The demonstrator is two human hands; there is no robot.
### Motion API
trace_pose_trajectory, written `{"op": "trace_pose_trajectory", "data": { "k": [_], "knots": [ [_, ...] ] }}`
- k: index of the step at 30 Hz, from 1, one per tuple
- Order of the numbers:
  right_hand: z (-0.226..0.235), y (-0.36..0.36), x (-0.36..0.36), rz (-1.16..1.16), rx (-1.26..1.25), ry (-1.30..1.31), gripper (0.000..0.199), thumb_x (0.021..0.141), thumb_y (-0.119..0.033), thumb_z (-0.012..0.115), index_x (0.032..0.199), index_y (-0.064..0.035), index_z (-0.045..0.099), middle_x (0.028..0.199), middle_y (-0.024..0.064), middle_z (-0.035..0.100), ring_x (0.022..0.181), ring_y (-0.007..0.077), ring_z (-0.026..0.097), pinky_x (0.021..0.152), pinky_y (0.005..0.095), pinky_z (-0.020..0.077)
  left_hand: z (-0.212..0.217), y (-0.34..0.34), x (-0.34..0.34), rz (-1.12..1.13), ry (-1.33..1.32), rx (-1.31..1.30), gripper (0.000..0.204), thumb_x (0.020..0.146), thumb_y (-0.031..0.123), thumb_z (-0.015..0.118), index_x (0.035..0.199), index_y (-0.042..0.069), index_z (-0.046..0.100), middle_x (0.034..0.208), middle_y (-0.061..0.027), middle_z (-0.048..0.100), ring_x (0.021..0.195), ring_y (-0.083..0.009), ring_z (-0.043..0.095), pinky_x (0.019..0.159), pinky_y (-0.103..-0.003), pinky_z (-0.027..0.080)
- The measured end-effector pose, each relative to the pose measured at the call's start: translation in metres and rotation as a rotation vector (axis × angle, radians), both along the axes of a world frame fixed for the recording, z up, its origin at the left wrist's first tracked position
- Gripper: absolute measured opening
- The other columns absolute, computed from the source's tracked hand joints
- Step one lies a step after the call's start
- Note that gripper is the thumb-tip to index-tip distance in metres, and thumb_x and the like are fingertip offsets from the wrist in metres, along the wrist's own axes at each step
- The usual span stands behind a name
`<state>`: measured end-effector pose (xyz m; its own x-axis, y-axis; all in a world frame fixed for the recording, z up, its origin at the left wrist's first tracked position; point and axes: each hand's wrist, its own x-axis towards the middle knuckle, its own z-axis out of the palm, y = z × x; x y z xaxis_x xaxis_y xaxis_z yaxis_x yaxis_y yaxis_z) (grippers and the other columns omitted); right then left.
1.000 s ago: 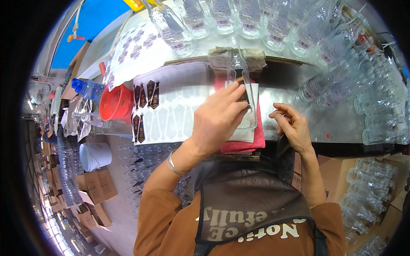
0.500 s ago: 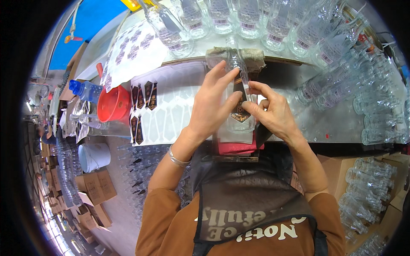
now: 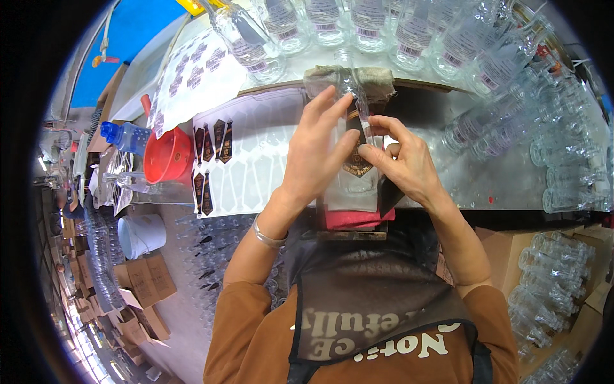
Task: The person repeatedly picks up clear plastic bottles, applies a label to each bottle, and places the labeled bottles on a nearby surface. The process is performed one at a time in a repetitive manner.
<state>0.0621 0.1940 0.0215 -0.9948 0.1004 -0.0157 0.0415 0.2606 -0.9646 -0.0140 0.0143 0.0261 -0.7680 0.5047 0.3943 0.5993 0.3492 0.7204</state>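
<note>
A clear glass bottle (image 3: 355, 198) lies before me with its neck pointing away, propped on a beige cloth roll (image 3: 377, 84). On its upper side sits a dark, tie-shaped label (image 3: 355, 168) with gold print. My left hand (image 3: 310, 153) rests along the bottle's left side, its fingers stretched and spread, its thumb over the label. From the right, my right hand (image 3: 409, 163) has its thumb on the label's edge and its bent fingers at the bottle's side. To the left lies a white label sheet (image 3: 256, 189) with several dark labels left on it.
Several labelled bottles (image 3: 323, 25) stand along the far shelf, with more glass bottles (image 3: 563, 157) at the right. A red container (image 3: 167, 157) and a blue-capped bottle (image 3: 132, 137) are at the left. A cardboard box (image 3: 505, 256) of bottles stands lower right; a white bucket (image 3: 142, 235) lower left.
The view has shifted slightly. Both hands stay at the bottle in nearly the same pose; my right thumb is still against the label.
</note>
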Motion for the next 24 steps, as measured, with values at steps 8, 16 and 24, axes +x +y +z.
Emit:
{"op": "trace_pose_trajectory", "data": {
  "k": [8, 16, 24],
  "knots": [
    [-0.002, 0.005, 0.014, 0.018, -0.154, -0.043, 0.06, 0.096, -0.021, 0.071, 0.144, 0.0045, 0.046, 0.125, 0.0166, 0.063, 0.068, 0.0072, 0.062, 0.061, 0.0223, 0.0511, -0.015, -0.01, 0.016, -0.035, -0.323, 0.169, 0.074, 0.089, 0.011, 0.073, 0.151, -0.006, 0.037, 0.149, -0.0275, 0.046, 0.138, -0.035, 0.049, 0.112, -0.041, 0.041],
    [-0.015, 0.002, 0.028, 0.045, -0.215, -0.064, 0.053, 0.102, -0.028, 0.064, 0.14, 0.0058, 0.05, 0.121, 0.0144, 0.064, 0.067, 0.0077, 0.057, 0.062, 0.0251, 0.0519, -0.02, -0.019, 0.048, -0.088, -0.735, 0.495, 0.071, 0.096, 0.003, 0.066, 0.154, -0.008, 0.028, 0.148, -0.0207, 0.049, 0.139, -0.026, 0.047, 0.113, -0.037, 0.039],
    [-0.011, -0.004, 0.023, -0.021, -0.185, -0.089, 0.055, 0.093, -0.031, 0.072, 0.131, 0.0057, 0.057, 0.114, 0.0189, 0.071, 0.101, 0.0242, 0.072, 0.085, 0.0327, 0.0548, -0.028, -0.015, 0.038, -0.011, -0.774, 0.48, 0.058, 0.097, 0.006, 0.066, 0.148, -0.008, 0.042, 0.141, -0.0173, 0.056, 0.13, -0.023, 0.054, 0.108, -0.034, 0.045]
  ]
}}
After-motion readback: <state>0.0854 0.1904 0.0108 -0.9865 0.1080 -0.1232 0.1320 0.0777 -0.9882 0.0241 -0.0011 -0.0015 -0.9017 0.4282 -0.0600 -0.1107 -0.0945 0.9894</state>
